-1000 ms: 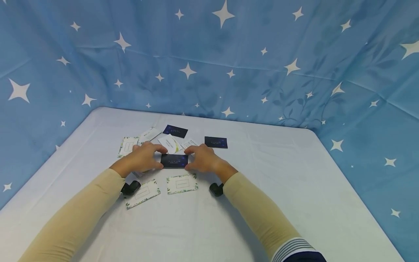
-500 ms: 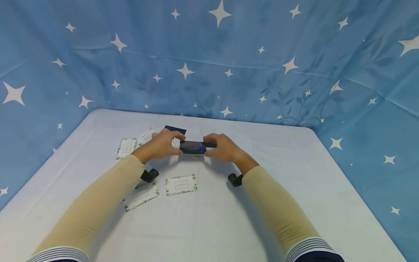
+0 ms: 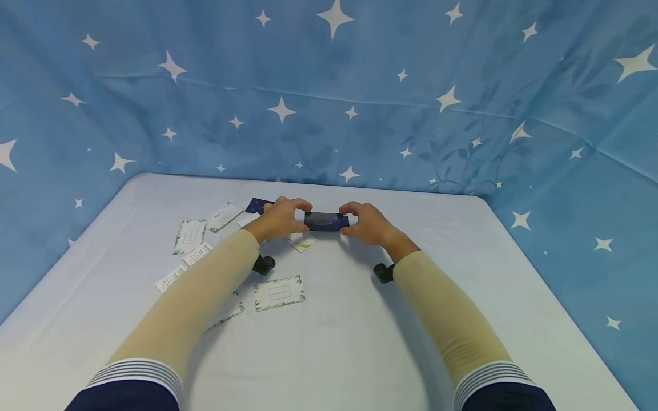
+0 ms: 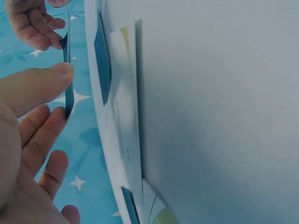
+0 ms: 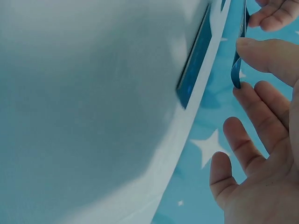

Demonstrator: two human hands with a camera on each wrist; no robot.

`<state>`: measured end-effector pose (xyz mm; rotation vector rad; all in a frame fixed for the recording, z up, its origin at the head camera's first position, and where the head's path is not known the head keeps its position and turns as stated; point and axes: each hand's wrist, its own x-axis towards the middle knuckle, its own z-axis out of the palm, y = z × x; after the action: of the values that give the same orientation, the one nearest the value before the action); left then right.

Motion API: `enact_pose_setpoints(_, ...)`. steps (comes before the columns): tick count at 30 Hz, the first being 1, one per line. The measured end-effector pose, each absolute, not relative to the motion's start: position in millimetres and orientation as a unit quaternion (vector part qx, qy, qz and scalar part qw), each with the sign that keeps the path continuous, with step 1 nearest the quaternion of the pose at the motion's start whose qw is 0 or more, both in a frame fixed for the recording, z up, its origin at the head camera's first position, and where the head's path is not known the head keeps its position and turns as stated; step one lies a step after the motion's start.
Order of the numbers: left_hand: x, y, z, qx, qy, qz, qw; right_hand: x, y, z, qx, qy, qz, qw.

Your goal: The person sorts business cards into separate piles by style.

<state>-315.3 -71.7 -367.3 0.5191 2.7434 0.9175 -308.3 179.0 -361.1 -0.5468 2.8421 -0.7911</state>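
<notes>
Both hands pinch one dark blue card [image 3: 325,221] by its two ends, over the far middle of the table. My left hand [image 3: 281,220] has the left end between thumb and fingers; my right hand [image 3: 370,224] has the other. In the left wrist view the card [image 4: 69,95] appears almost edge-on, slightly bowed, raised off the tabletop. From the right wrist, its lower corner [image 5: 236,77] curls between thumb and index finger. Below it on the white cloth rests another dark blue card [image 5: 195,65]. A white card with a yellow-green mark [image 3: 302,242] lies under the left hand.
A further dark card [image 3: 257,205] sits behind my left hand. Leaf-bordered white cards [image 3: 280,293] lie at centre front and to the left [image 3: 190,236]. White printed cards [image 3: 171,278] are spread by my left sleeve. A blue star-patterned curtain [image 3: 329,114] hangs behind the table.
Both hands have moved right and away from me, carrying the dark card off the middle of the spread. White cards that the left hand and forearm covered now show.
</notes>
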Motion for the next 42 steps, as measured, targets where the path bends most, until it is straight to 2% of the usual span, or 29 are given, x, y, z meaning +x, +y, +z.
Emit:
enact_pose_setpoints(13, -332, -46, -381, 0.176, 0.941, 0.271, 0.099, -324, 192, -371, -0.138, 0.951, -0.246, 0.128)
enact_pose_setpoints(42, -333, -39, -380, 0.152, 0.949, 0.247, 0.123, -330, 193, -382, -0.117, 0.947, -0.268, 0.135)
